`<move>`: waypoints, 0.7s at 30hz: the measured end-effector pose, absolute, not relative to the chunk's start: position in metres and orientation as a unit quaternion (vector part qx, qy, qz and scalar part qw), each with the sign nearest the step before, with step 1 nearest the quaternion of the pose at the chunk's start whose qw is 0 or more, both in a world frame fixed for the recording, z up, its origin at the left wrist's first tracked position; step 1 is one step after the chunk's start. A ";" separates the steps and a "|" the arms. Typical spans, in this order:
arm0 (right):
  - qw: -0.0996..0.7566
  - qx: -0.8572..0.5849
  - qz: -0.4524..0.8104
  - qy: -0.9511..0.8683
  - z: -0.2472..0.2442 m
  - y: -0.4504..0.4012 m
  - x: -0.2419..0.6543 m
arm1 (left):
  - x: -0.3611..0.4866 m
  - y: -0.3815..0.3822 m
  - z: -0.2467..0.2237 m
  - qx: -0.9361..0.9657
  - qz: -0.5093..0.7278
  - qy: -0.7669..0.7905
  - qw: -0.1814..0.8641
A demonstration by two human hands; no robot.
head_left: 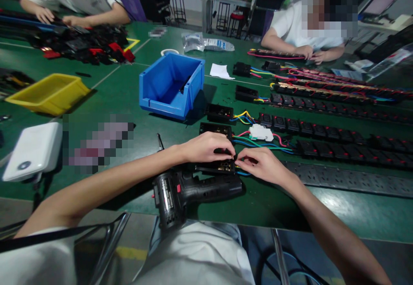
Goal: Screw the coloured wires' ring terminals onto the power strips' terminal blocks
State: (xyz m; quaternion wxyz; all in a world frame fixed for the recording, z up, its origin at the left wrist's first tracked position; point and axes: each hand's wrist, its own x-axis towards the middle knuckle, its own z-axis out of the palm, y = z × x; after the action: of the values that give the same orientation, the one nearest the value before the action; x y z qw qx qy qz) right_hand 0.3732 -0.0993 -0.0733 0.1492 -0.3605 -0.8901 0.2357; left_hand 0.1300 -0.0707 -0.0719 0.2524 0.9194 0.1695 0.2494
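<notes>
A small black open-topped box (222, 167) with brass-coloured parts inside lies in front of me, wires running out of its right end. Over it arches my left hand (208, 147), thumb and fingers closed in a pinch at the box's right edge; what they hold is too small to make out. My right hand (269, 164) pinches just to the right of there, close to the wires (244, 173), its fingertips nearly meeting the left ones. A similar black box (214, 129) lies behind. Nearer to me rests a black power screwdriver (200, 188), its bit end pointing away.
Rows of black socket strips (338, 151) with wires fill the right side. A white connector (260, 133) sits on the wires. A blue bin (161, 104), a yellow tray (48, 96) and a white device (35, 149) stand left. Two people work across the green table (122, 91).
</notes>
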 end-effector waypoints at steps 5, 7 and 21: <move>0.149 -0.376 0.209 -0.890 -0.074 -0.100 0.373 | 0.131 -0.074 -0.070 0.937 0.235 0.157 0.204; 0.154 -0.389 0.206 -0.884 -0.074 -0.100 0.373 | 0.131 -0.076 -0.070 0.945 0.228 0.143 0.184; 0.160 -0.399 0.201 -0.880 -0.076 -0.099 0.374 | 0.133 -0.077 -0.067 0.932 0.270 0.124 0.208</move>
State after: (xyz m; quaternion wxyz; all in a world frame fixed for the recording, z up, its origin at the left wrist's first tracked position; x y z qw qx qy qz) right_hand 0.3741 -0.0987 -0.0765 0.1599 -0.3987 -0.8804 0.2011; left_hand 0.1331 -0.0771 -0.0673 0.2082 0.9319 0.1243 0.2696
